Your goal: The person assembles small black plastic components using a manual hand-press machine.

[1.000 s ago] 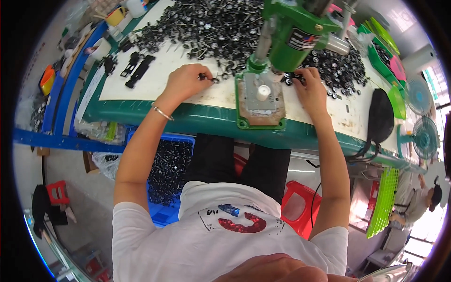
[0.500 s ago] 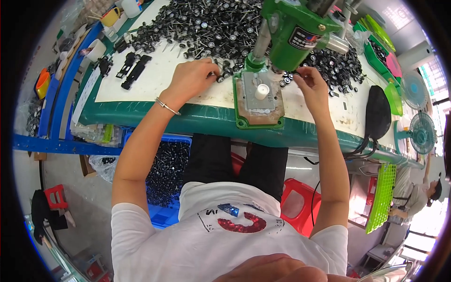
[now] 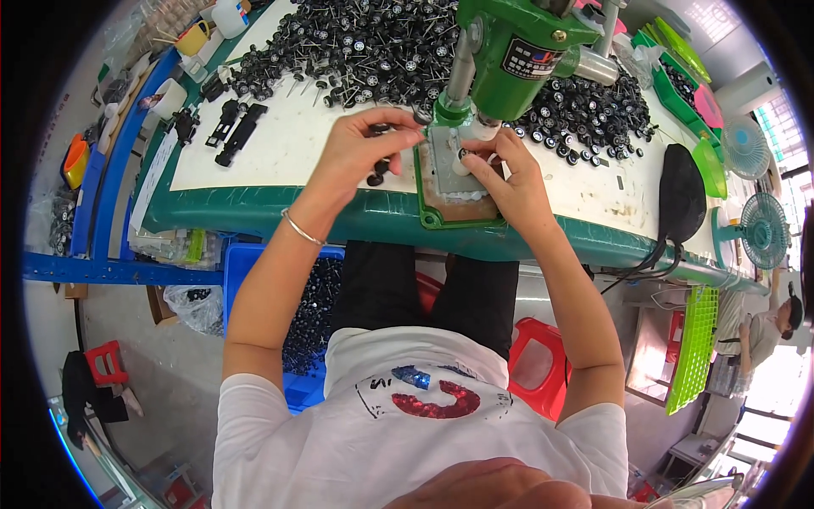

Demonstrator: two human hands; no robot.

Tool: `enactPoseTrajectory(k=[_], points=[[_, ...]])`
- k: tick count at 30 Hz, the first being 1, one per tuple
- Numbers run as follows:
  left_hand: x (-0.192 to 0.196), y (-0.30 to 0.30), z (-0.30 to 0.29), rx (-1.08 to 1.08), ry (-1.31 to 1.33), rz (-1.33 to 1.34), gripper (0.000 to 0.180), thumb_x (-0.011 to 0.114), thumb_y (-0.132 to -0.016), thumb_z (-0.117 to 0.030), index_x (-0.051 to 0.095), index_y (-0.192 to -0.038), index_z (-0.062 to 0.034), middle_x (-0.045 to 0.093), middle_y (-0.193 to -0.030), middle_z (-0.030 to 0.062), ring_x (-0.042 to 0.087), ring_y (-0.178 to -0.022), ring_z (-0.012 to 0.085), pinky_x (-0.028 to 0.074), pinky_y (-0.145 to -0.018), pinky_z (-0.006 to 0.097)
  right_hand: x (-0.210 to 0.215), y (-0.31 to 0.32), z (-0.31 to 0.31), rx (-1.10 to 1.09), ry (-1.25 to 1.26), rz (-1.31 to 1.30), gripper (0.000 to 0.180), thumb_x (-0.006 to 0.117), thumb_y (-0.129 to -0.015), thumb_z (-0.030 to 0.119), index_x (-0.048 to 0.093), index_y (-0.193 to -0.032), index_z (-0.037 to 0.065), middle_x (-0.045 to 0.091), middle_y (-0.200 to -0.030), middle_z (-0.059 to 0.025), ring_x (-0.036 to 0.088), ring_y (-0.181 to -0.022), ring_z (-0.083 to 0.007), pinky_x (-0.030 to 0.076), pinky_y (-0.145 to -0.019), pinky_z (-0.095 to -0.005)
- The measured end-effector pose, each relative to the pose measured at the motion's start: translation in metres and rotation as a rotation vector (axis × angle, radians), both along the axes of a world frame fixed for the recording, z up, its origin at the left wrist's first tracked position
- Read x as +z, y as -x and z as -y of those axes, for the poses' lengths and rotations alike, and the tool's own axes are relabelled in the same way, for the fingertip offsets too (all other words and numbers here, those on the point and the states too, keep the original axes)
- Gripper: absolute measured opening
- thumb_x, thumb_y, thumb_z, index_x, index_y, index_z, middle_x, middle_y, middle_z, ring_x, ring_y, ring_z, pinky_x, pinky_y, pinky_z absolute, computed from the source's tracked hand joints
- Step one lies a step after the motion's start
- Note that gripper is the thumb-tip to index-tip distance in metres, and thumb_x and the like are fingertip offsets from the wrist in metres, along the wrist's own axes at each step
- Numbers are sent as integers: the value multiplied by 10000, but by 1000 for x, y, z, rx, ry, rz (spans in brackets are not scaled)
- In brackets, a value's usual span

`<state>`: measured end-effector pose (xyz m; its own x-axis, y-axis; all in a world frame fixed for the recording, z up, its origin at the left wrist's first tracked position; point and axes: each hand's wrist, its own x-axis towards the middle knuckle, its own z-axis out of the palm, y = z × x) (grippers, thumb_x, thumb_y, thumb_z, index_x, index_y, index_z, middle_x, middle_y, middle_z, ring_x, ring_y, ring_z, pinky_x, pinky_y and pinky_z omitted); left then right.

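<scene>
Under the green press point(image 3: 517, 51), both hands pinch small, light, stiff wheel-axle parts: left hand point(image 3: 360, 148), right hand point(image 3: 500, 174).

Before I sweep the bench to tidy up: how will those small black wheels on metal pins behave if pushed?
The wheels on pins look round and light, so they would probably roll and scatter. Their thin pins may tangle in the heap. Some lie near the table edge and could drop off.

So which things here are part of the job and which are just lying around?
In use: left hand, right hand, green press, small black wheels.
Lying about: desk fan, black pouch, blue crate, red stool.
</scene>
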<state>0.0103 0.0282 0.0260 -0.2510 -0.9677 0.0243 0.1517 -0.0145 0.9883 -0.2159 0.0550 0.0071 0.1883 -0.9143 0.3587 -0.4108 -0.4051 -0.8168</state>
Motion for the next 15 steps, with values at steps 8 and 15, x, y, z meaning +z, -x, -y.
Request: enactPoseTrajectory(k=[8, 15], points=[[-3, 33, -11, -101, 9, 0, 146, 753, -767, -86, 678, -878, -27, 634, -679, 11, 532, -484, 54, 384, -446, 180, 1, 22, 3, 1, -130, 215, 426, 673, -834, 137, 552, -1227, 25, 584, -1014, -37, 555, -838, -104, 459, -804, -268], [2, 47, -7, -87, 18, 7, 166, 759, -747, -67, 686, -873, 13, 657, -721, 43, 534, -486, 61, 404, -455, 192, 52, 50, 21, -108, -45, 404, 326, 592, -916, 137, 575, -1210, -1, 622, -930, -32, 560, -735, -77, 458, -690, -214]])
